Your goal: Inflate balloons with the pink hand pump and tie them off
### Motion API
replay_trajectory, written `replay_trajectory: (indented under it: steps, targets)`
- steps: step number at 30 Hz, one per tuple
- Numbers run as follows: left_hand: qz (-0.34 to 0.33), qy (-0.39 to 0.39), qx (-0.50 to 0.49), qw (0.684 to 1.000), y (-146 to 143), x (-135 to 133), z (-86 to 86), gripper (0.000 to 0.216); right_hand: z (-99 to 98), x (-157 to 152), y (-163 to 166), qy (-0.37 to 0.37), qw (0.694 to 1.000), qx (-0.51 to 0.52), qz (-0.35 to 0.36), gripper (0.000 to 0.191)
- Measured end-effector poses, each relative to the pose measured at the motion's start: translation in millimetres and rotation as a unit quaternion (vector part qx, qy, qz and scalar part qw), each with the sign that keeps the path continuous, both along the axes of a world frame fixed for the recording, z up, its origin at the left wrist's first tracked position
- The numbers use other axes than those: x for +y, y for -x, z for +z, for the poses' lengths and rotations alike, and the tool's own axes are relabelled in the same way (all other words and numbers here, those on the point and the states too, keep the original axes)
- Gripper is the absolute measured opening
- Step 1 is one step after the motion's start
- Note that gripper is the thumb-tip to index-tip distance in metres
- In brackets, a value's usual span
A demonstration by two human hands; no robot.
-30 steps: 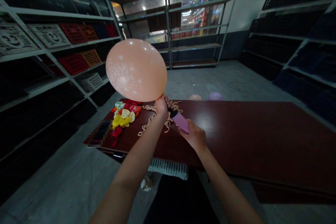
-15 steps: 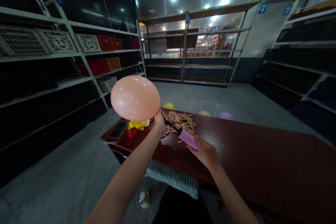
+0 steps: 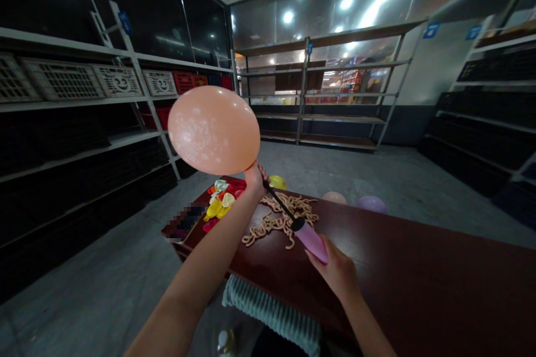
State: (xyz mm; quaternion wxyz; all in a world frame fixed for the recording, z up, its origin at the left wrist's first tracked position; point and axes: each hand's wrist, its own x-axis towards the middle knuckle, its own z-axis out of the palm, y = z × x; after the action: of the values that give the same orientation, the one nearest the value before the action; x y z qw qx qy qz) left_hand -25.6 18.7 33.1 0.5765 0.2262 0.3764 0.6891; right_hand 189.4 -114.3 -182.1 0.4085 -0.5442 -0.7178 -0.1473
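Note:
A large peach balloon [image 3: 213, 131], partly inflated or full, is held up at its neck by my left hand [image 3: 255, 179], whose fingers are closed round the neck and the pump's tip. My right hand [image 3: 337, 268] grips the pink barrel of a hand-held balloon pump [image 3: 310, 241]. Between the two hands shows the pump's black rod, drawn out long. Beneath it on the table lies a heap of long beige uninflated balloons [image 3: 280, 215]. Loose uninflated balloons [image 3: 218, 207] in yellow, red and white lie left of my left wrist.
The dark red-brown table [image 3: 402, 251] stretches to the right. A blurred dark object [image 3: 186, 222] lies at its left end. On the floor beyond are a yellow balloon [image 3: 277, 182], a peach one [image 3: 334, 197] and a purple one [image 3: 372, 204]. A bottle [image 3: 226, 341] stands below.
The pump's rod shows longer, with the pink barrel farther from my left hand. The balloon looks a little bigger and sits higher in view. The camera view has tilted up and turned left.

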Motion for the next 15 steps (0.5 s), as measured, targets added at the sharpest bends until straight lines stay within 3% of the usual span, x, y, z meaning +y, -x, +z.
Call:
replay_trajectory:
  steps: [5, 11, 15]
  targets:
    - [-0.033, -0.010, 0.014, 0.999, -43.2, 4.3, -10.8, 0.054, 1.5, 1.3, -3.0, 0.009, 0.999, 0.021, -0.031, 0.042]
    - [-0.099, -0.035, 0.054, 0.993, -106.0, -9.5, -48.3, 0.050, 5.3, 2.5, -3.2, 0.048, 0.993, 0.073, -0.078, 0.040]
    - [-0.117, -0.032, 0.057, 0.991, -126.1, -15.9, -65.4, 0.048, 8.5, 2.3, -3.8, 0.066, 0.989, 0.073, -0.113, 0.041]
